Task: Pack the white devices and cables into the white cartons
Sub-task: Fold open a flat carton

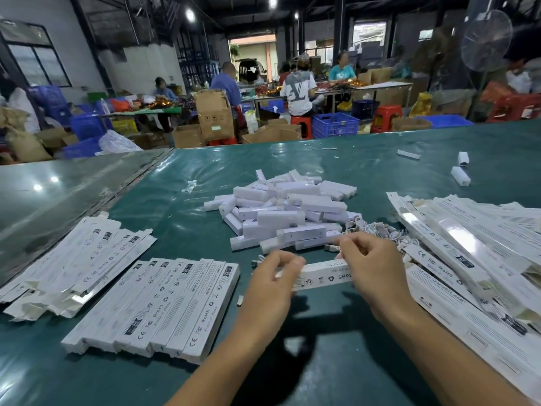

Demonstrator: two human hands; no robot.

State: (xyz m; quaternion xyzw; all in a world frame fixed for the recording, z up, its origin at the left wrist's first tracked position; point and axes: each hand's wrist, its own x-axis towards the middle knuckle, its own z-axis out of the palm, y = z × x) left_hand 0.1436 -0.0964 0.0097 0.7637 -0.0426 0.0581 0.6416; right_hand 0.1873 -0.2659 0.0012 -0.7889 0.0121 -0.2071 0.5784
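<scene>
1. I see both hands meeting over the green table (pixel 175 200), holding one long white carton (pixel 320 275) between them, its printed side turned up.
2. My left hand (pixel 276 278) has its fingers curled round the carton's left end, thumb and fingertips closed on it.
3. My right hand (pixel 370 260) grips the carton's right end, fingers bent over the top edge; a small plug sticks out just left of its fingertips, and I cannot tell whether it is held.
4. Just beyond both hands lies the heap of white devices (pixel 288 212), piled loosely.
5. Beyond the right hand, touching the heap's right edge, sits a tangle of white cables (pixel 377 230).
6. To the right of the right hand spreads a pile of flat cartons (pixel 474 250), overlapping one another.
7. To the left of the left hand lies a neat row of closed cartons (pixel 164 306), side by side.
8. Further left of that row lies a looser fan of cartons with open end flaps (pixel 79 265).
9. Far beyond the right hand, three stray devices (pixel 460 175) lie well apart from the heap.
</scene>
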